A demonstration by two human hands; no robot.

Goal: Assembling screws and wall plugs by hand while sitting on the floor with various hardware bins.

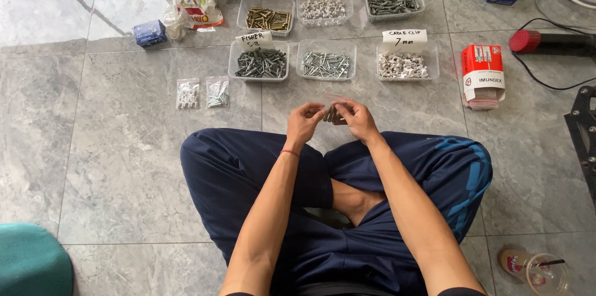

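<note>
You're bagging: both your left hand [304, 121] and right hand [355, 117] pinch a small clear bag [334, 113] of brownish plugs; sealing it seems next.

This looks like a home floor used as a makeshift sorting spot for hardware. Large grey polished tiles [124, 165] carry six clear plastic tubs [326, 60] of screws, plugs and cable clips. Right of the tubs lies a red-and-white carton [483, 75]; left of them, two small filled bags [202, 93].
</note>
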